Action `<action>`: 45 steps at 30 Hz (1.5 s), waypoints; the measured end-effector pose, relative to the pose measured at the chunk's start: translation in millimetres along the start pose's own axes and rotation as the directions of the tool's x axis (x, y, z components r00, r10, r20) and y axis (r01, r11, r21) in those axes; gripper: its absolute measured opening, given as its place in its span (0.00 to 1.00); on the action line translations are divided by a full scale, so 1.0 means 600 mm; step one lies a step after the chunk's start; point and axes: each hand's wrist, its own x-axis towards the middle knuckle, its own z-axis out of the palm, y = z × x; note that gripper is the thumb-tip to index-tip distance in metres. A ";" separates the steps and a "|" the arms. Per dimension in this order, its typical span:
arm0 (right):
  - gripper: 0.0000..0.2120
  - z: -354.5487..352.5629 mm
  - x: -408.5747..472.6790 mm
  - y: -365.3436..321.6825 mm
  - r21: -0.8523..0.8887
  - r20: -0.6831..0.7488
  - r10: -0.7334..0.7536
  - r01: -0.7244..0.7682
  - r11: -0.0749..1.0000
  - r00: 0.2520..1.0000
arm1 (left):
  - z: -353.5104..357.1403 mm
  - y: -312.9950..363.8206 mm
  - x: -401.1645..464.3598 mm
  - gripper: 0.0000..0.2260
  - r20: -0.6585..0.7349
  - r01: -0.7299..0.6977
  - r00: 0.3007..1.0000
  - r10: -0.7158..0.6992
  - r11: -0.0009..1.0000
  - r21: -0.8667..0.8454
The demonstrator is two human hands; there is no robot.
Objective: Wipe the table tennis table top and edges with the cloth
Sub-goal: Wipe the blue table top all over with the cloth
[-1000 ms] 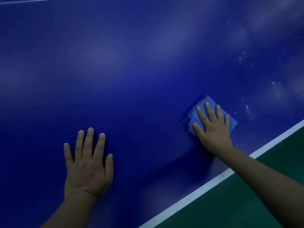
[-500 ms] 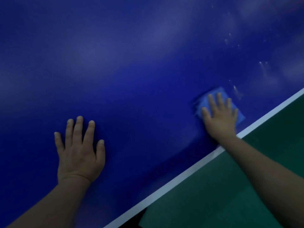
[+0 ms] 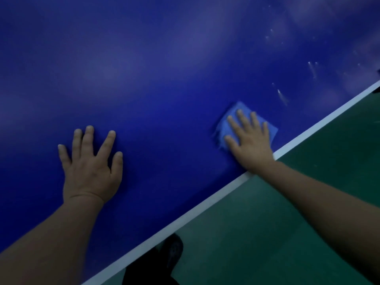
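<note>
The dark blue table tennis table top (image 3: 164, 79) fills most of the view, with its white edge line (image 3: 205, 210) running diagonally from lower left to upper right. A folded light blue cloth (image 3: 226, 122) lies on the top close to that edge. My right hand (image 3: 249, 140) presses flat on the cloth with straight, spread fingers and covers most of it. My left hand (image 3: 90, 171) rests flat on the bare table top to the left, fingers spread, holding nothing.
White specks and streaks (image 3: 281, 95) mark the table surface beyond the cloth, toward the upper right. Green floor (image 3: 287, 223) lies past the table edge. A dark shoe (image 3: 162, 262) shows on the floor just below the edge.
The view has shifted, so more floor and a shoe show. My right hand stays flat on the cloth near the edge; the streaks now lie farther from it. My left hand stays flat.
</note>
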 end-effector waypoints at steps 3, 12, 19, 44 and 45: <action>0.31 -0.020 0.039 0.074 0.125 -0.029 0.357 -0.351 0.928 0.934 | 0.001 0.001 -0.001 0.30 -0.017 0.001 1.000 -0.001 1.000 0.004; 0.30 0.033 -0.110 -0.097 0.075 -0.035 0.040 -0.037 0.996 0.999 | 0.002 0.003 -0.003 0.31 -0.015 0.027 1.000 -0.026 0.997 0.067; 0.29 -0.010 -0.023 0.087 0.121 0.001 0.343 -0.341 0.932 0.939 | -0.004 0.040 -0.019 0.28 -0.018 0.041 0.999 -0.038 0.979 0.202; 0.27 0.004 0.012 0.136 0.014 -0.033 -0.425 0.425 0.905 0.905 | 0.081 0.393 0.102 0.32 0.015 -0.022 1.000 0.023 0.999 -0.029; 0.26 0.000 0.028 0.163 0.013 -0.037 -0.459 0.460 0.888 0.888 | 0.081 0.392 0.102 0.32 0.013 -0.019 1.000 0.019 0.999 -0.032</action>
